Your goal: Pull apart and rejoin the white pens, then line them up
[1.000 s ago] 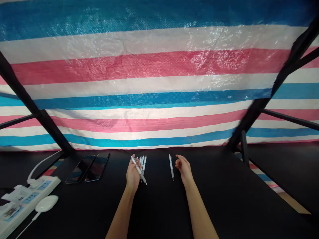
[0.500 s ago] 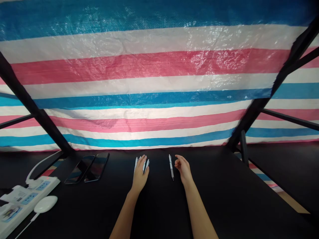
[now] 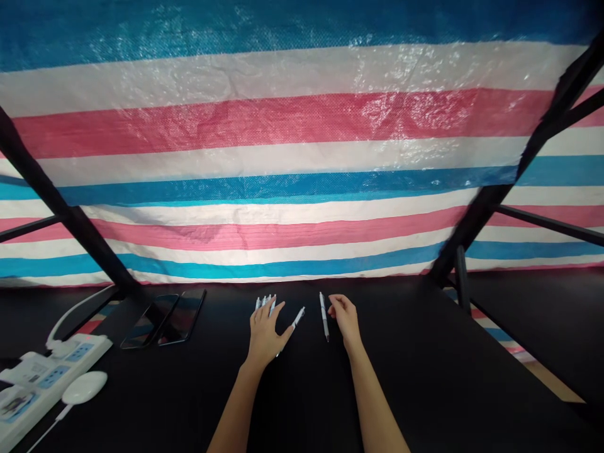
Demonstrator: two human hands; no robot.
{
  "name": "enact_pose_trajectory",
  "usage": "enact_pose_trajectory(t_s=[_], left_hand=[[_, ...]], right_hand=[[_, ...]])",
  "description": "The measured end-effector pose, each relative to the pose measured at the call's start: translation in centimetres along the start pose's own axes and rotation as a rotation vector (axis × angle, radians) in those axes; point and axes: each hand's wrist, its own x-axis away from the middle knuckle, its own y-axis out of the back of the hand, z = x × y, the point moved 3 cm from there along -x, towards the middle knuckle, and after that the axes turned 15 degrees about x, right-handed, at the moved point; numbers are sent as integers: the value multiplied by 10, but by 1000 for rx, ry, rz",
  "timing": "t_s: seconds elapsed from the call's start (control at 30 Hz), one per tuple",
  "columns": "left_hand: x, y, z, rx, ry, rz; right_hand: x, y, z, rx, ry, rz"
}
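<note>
Over a row of white pens (image 3: 258,303) my left hand (image 3: 267,336) is spread, fingers apart, covering their lower parts. One white pen (image 3: 299,318) lies slanted at its thumb, its lower part partly hidden behind the hand. My right hand (image 3: 346,319) rests on its side on the black table, loosely curled, with a gap at the index finger and nothing visible in it. Just left of its fingertips lies a single white pen with a grey grip (image 3: 324,316), nearly upright in the view and apart from the hand.
Two dark phones (image 3: 151,322) (image 3: 183,318) lie to the left on the black table (image 3: 306,402). A white power strip (image 3: 56,371) with plugs and a white oval device (image 3: 85,388) on a cable occupy the near left. Striped sheeting (image 3: 283,233) hangs behind, between black frame bars (image 3: 481,223).
My left hand has spread its fingers, and one pen has shifted right from the row and become slanted. My right hand has moved slightly left, nearer the single pen.
</note>
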Motion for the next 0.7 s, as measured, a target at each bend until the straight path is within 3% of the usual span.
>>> enact_pose_trajectory(t_s=[0.17, 0.27, 0.43, 0.7], left_hand=[[1, -3, 0, -28, -16, 50], [0, -2, 2, -33, 4, 22], [-1, 3, 12, -58, 104, -120], [-3, 7, 9, -130, 164, -166]], right_hand=[[9, -5, 8, 603, 153, 60], [14, -6, 13, 805, 203, 43], [16, -6, 13, 887, 234, 21], [18, -12, 14, 932, 264, 208]])
